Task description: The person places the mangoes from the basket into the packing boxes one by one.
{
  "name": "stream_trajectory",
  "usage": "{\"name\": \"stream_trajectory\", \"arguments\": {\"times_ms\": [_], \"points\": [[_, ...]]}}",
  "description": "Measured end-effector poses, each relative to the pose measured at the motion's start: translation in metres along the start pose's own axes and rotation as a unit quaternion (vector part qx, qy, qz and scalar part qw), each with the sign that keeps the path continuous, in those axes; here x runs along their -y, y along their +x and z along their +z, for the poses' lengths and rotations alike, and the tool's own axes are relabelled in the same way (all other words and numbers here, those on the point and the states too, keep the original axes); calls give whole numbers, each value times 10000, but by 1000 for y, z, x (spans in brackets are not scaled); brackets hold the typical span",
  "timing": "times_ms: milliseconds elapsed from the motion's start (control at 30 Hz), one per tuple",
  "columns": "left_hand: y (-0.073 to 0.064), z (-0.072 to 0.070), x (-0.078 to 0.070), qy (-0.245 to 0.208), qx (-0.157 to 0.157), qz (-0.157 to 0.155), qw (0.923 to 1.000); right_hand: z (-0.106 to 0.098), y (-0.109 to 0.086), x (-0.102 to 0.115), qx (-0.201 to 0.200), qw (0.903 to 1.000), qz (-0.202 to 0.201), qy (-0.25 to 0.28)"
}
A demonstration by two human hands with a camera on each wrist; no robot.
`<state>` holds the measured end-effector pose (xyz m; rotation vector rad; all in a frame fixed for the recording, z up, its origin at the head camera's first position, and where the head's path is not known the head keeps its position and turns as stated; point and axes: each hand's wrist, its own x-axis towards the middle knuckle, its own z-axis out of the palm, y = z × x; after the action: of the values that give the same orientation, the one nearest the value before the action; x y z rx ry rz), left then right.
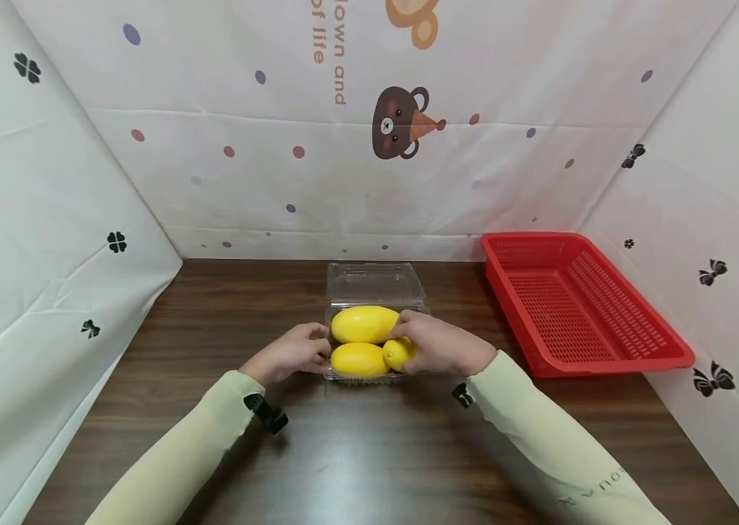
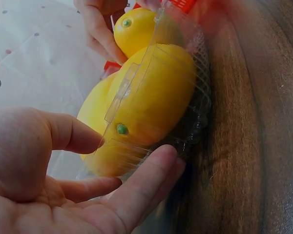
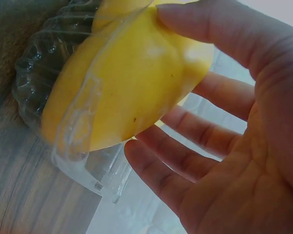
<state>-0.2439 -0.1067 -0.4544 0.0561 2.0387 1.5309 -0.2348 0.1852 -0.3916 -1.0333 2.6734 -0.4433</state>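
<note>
A clear plastic clamshell box (image 1: 374, 286) stands on the table with its lid tipped back. Two long yellow mangoes lie across it, the back mango (image 1: 361, 324) and the front mango (image 1: 358, 359). A third yellow mango (image 1: 399, 354), its stem end facing left, sits at the right end. My right hand (image 1: 438, 341) grips this third mango between thumb and fingers; in the right wrist view it leans over the box's rim. At the box's left end, my left hand (image 1: 291, 354) holds the plastic edge, thumb at the rim and fingers lower, beside the front mango's green stem (image 2: 122, 128).
A red perforated plastic basket (image 1: 543, 368) stands on the right side of the brown wooden table (image 1: 343, 467). White printed cloth (image 1: 343, 182) walls off the back and both sides. Each wrist carries a black strap mount (image 1: 267, 413).
</note>
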Motion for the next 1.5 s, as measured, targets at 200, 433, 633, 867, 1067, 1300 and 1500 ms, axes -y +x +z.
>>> {"name": "stream_trajectory", "arguments": {"times_ms": [200,433,633,867,1067,1300,1500], "points": [[0,-2,0,-8,-8,-13,10000,-1,2,1,51,9999,-17,-101],[0,-3,-2,-122,68,-67,9999,-2,2,-7,170,9994,55,285],[2,-9,-8,31,232,-82,9997,-5,-2,-12,249,9974,27,678],[11,-19,-21,163,-88,-9,9998,-17,-2,-24,46,9936,96,1123],[25,-26,-30,224,-632,252,9974,-31,1,-50,-616,9813,785,1646],[41,-32,-32,480,-772,358,9952,-28,7,-87,-1275,9373,1836,2673],[53,-31,-30,-35,-527,209,9984,-5,18,-110,-1475,8682,2571,3979]]}}
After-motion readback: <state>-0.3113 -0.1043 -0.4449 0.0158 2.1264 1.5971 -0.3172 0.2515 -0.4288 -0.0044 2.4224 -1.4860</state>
